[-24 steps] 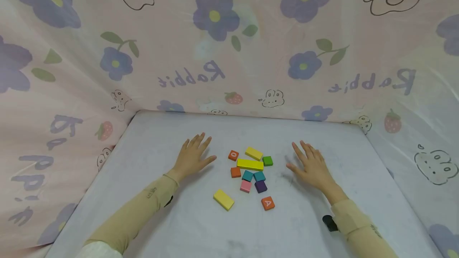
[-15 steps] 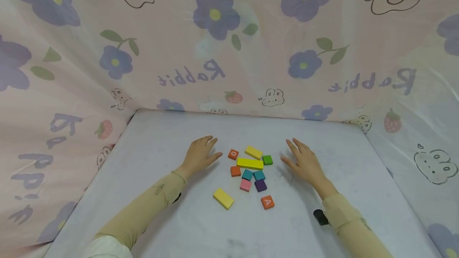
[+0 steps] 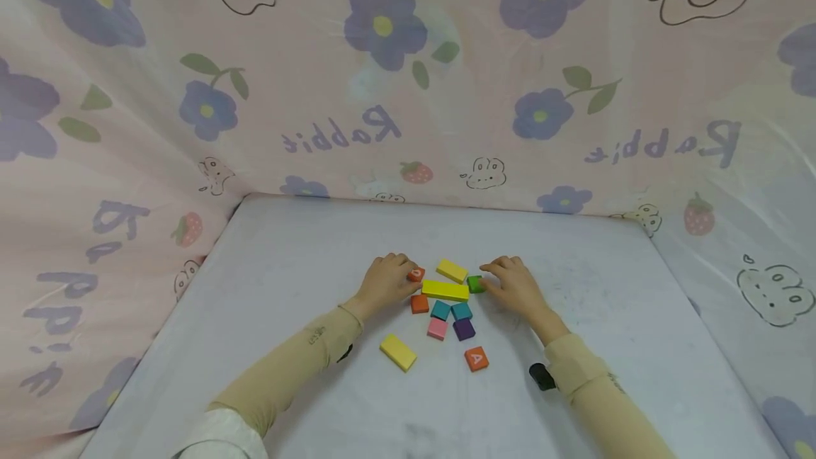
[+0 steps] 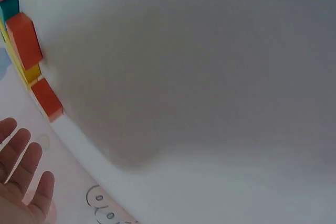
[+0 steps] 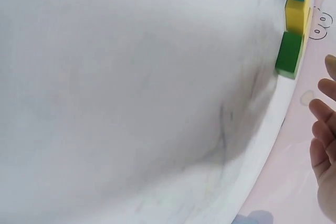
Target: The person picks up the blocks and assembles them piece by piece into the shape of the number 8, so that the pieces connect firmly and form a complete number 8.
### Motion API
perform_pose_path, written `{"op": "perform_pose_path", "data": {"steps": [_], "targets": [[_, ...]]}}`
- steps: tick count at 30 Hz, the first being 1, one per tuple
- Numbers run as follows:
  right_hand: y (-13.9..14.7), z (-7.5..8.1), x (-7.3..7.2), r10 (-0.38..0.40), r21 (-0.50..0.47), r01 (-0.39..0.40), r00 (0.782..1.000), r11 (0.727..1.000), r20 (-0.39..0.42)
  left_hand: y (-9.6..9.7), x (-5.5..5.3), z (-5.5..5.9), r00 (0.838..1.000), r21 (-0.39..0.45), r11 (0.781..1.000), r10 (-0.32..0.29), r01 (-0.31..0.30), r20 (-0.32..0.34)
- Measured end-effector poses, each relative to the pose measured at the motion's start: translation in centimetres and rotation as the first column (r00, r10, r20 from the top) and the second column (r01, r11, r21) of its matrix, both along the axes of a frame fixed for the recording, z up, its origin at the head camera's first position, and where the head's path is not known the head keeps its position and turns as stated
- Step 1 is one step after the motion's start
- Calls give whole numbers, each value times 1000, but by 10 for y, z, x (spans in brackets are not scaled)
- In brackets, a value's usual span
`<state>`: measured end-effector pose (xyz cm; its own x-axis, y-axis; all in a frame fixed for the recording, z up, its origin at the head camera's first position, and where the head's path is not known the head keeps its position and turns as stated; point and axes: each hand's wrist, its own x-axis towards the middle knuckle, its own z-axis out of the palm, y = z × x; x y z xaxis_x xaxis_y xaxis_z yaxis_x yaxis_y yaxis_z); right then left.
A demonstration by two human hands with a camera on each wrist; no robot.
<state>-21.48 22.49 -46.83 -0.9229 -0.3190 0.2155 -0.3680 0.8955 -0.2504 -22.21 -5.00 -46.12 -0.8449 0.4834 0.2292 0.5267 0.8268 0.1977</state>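
At the green block (image 3: 474,285) (part-hidden) is the right hand (image 3: 516,289).

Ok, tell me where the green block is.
In the head view, the green block lies right of centre, between the long yellow block and the right hand.

Tan-sleeved left arm (image 3: 290,363) slants up from the bottom left of the head view, with the left hand (image 3: 385,280) back-up near the middle, fingers a bit bent, and the tan-sleeved right arm (image 3: 605,395) comes from the bottom right, right hand (image 3: 515,287) kinda mirroring it right of center. Wrist cams catch loosely spread fingers (image 4: 30,166) lower left and slightly curled ones far right.
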Motion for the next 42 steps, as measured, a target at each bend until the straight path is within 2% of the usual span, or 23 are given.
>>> {"op": "perform_pose_path", "data": {"steps": [3, 7, 11, 13, 17, 21, 28, 42], "targets": [[-7, -1, -1, 22, 3, -22, 1000, 1000, -1, 8, 2, -2, 999, -17, 1000, -11, 11, 32], [-16, -3, -2, 49, 76, -48, 999, 996, -2, 16, 4, -5, 999, -67, 997, -29, 32, 36], [-22, -6, -2, 48, 133, -56, 997, 990, 63, 22, 4, -9, 999, -105, 994, -33, 38, 42], [-24, -7, -3, 29, 130, -44, 993, 991, 112, 23, 3, -11, 998, -111, 993, -25, 31, 52], [-28, -7, -5, -9, 140, -12, 989, 990, 146, 25, 2, -12, 997, -105, 994, -8, 16, 76], [-29, -6, -6, -21, 110, 1, 984, 994, 177, 26, 2, -12, 996, -88, 996, -4, 12, 94], [-24, -7, -7, -58, 8, 58, 971, 998, 233, 28, 1, -12, 997, -96, 995, -16, 23, 77], [-21, -7, -9, -59, -18, 65, 971, 998, 233, 31, -4, -15, 993, -90, 996, 4, 7, 118]]}}
